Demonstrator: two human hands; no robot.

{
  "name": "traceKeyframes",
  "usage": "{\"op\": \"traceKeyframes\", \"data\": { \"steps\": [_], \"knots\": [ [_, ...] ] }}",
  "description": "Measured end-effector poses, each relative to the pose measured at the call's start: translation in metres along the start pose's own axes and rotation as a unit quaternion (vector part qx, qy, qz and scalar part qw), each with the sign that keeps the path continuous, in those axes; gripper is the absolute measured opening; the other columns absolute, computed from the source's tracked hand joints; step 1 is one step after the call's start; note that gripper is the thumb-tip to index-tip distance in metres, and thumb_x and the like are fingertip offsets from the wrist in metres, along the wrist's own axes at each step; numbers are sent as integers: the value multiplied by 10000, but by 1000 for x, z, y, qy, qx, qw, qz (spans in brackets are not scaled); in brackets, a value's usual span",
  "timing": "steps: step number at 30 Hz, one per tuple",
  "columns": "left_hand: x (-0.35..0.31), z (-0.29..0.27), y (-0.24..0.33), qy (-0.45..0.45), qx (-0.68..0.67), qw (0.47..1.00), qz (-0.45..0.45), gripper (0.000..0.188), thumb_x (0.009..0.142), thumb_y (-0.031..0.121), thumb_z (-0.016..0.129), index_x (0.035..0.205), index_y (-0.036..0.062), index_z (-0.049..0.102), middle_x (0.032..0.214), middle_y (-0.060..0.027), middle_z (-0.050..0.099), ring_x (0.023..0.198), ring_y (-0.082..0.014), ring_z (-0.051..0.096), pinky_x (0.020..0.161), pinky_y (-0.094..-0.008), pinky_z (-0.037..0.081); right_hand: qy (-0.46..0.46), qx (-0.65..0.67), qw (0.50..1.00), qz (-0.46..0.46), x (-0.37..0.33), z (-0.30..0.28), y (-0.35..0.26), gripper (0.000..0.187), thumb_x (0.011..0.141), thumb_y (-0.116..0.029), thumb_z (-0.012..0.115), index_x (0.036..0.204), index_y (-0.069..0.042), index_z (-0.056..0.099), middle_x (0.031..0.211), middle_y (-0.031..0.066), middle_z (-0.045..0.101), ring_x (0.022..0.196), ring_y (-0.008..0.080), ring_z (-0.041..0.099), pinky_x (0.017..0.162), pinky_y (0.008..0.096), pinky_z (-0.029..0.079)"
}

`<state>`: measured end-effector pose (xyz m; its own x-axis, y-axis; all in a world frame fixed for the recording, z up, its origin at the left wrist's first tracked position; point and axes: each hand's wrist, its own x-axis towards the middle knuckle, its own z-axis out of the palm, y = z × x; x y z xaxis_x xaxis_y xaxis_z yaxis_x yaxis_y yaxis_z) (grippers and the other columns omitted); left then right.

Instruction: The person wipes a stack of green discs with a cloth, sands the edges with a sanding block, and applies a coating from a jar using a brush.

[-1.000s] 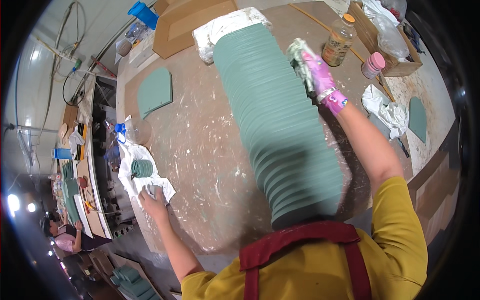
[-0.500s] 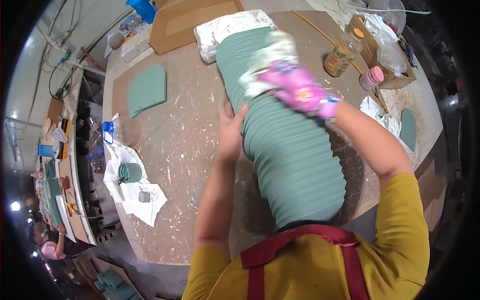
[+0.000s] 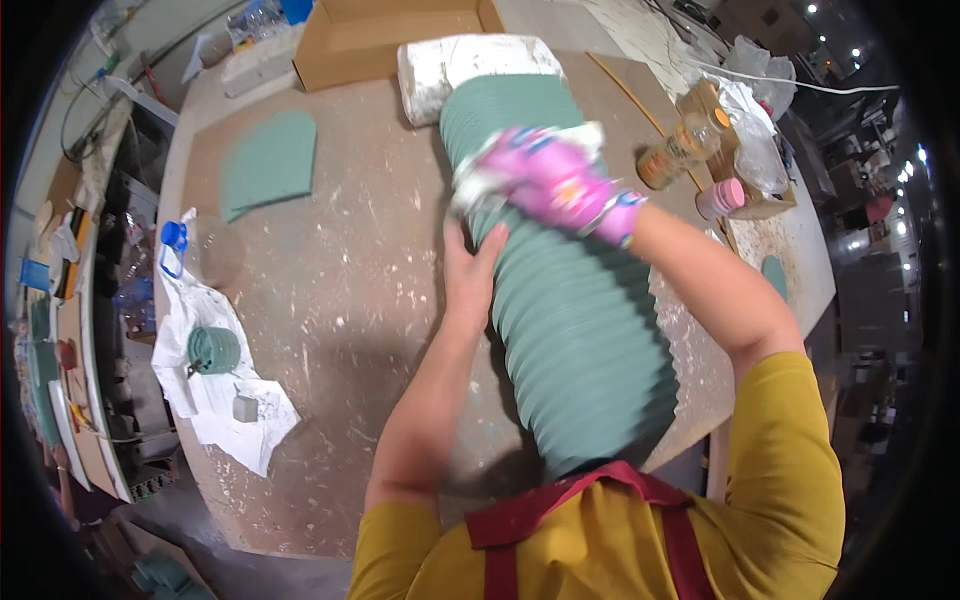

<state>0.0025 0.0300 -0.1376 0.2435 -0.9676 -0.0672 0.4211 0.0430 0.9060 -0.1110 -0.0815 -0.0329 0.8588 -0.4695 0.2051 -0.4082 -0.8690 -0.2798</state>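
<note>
Fingers parted from thumb, left hand is steadying green stack, right hand clutching cloth atop; likely heavy; grip sides.

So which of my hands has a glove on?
Your right hand: it wears a pink patterned glove and holds a white cloth on the green stack. Your left hand, at the stack's left edge, is bare.

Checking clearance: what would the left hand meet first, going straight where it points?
Probably the white cloth under the right hand, just beyond the left hand; depth there is unclear.
</note>
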Motion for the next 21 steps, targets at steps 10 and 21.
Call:
{"op": "traceKeyframes", "data": {
  "steps": [10,21],
  "knots": [
    [-4,3,-7,36,63,996,43,863,873,389,680,1466,-54,237,1431,-238,388,1323,-317,389,1108,-395,294,25,-80,996,30,-7,-51,1,256,863,-250,644,1089,-130,633,1025,122,631,967,296,631,832,426,527],
    [3,1,-20,23,68,996,50,865,886,393,663,1465,-75,221,1454,-270,351,1355,-344,350,1129,-413,268,88,-80,980,162,-66,-31,86,335,906,-128,575,1239,-106,562,1069,152,610,898,316,632,804,411,510]
  ]
}}
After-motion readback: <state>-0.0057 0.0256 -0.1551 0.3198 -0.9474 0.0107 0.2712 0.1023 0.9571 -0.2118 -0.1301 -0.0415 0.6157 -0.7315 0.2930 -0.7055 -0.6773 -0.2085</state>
